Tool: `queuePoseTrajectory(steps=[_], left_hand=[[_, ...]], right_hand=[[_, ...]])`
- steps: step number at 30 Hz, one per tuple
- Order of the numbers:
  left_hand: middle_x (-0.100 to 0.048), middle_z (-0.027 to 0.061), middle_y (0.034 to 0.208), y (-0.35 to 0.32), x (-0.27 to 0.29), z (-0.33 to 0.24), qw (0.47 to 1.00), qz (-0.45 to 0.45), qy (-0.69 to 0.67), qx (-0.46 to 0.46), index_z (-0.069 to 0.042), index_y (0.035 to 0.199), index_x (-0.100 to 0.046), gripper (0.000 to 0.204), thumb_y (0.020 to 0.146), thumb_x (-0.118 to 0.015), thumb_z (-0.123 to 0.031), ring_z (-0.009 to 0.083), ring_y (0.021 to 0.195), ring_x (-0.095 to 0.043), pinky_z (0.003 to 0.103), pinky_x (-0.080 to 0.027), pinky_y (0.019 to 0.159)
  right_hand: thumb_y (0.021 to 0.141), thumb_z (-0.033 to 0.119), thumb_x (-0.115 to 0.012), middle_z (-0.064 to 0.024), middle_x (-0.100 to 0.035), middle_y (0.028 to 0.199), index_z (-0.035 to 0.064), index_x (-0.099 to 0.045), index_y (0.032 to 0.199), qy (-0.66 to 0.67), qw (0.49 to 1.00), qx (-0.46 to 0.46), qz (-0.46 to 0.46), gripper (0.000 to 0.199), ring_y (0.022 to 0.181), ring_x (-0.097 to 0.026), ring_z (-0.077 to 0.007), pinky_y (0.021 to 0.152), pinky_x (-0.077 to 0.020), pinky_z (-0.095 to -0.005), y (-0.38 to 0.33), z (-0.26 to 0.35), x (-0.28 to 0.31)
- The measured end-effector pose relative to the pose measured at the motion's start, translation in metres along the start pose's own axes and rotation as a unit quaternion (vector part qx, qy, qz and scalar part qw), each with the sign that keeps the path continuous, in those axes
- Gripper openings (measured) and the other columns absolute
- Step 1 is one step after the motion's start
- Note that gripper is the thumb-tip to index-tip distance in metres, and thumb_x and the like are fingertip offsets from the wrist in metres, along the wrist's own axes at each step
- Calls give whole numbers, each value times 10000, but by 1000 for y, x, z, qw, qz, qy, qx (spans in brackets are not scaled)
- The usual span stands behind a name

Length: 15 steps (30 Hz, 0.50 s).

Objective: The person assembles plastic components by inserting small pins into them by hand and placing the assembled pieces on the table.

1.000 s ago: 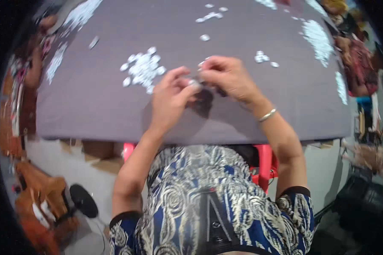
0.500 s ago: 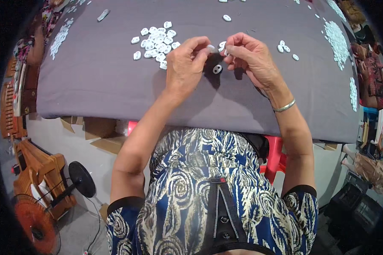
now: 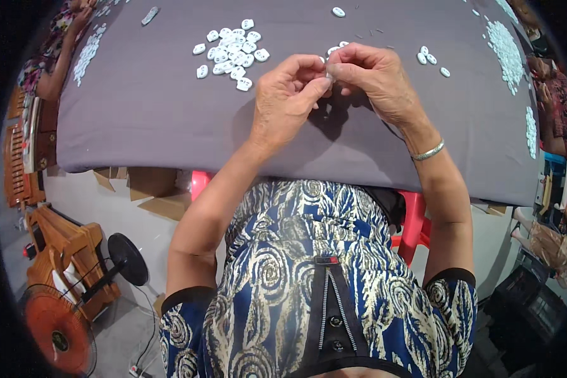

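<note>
My left hand (image 3: 288,94) and my right hand (image 3: 373,79) meet over the grey table cloth (image 3: 157,120), fingertips pinched together on one small white piece (image 3: 328,74) that they mostly hide. A heap of several small white oval pieces (image 3: 232,51) lies just left of my left hand. A few more white pieces (image 3: 336,49) lie just beyond my fingertips. My right wrist wears a metal bangle (image 3: 429,151).
Three white pieces (image 3: 429,58) lie right of my right hand, with larger white heaps (image 3: 507,44) at the far right and at the far left (image 3: 87,53). Another person's arm (image 3: 60,57) reaches in at the upper left. A floor fan (image 3: 60,321) and wooden rack (image 3: 63,252) stand below the table edge.
The view has tilted down, so the table and heaps sit higher in frame. My hands stay together, still working a small white piece between the fingertips.
</note>
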<state>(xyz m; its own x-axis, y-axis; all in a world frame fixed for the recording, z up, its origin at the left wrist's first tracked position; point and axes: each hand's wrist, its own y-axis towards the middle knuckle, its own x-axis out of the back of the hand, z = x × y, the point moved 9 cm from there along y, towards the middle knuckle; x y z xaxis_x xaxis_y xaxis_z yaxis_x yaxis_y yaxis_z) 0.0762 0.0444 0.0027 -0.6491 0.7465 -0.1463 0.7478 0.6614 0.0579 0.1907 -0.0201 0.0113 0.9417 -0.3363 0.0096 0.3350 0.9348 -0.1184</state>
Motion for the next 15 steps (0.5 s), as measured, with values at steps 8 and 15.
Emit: queuePoseTrajectory(steps=[8, 15], left_hand=[[-639, 52, 855, -8, 4, 4, 993, -20, -108, 41, 10, 1065, -585, 215, 860, -631, -38, 110, 726, -634, 206, -500, 587], [-646, 70, 842, -9, 12, -3, 992, -57, -111, 3, 20, 1071, -599, 198, 876, -593, -15, 117, 714, -644, 213, -519, 578]], right_hand=[[894, 192, -619, 25, -608, 763, 32, -647, 949, 48, 998, 33, -30, 172, 644, -537, -30, 596, -466, -172, -3, 6, 2], [888, 139, -619, 34, -572, 749, 3, -623, 913, -101, 991, 71, 46, 138, 690, -503, -25, 600, -418, -184, -8, 14, -18]])
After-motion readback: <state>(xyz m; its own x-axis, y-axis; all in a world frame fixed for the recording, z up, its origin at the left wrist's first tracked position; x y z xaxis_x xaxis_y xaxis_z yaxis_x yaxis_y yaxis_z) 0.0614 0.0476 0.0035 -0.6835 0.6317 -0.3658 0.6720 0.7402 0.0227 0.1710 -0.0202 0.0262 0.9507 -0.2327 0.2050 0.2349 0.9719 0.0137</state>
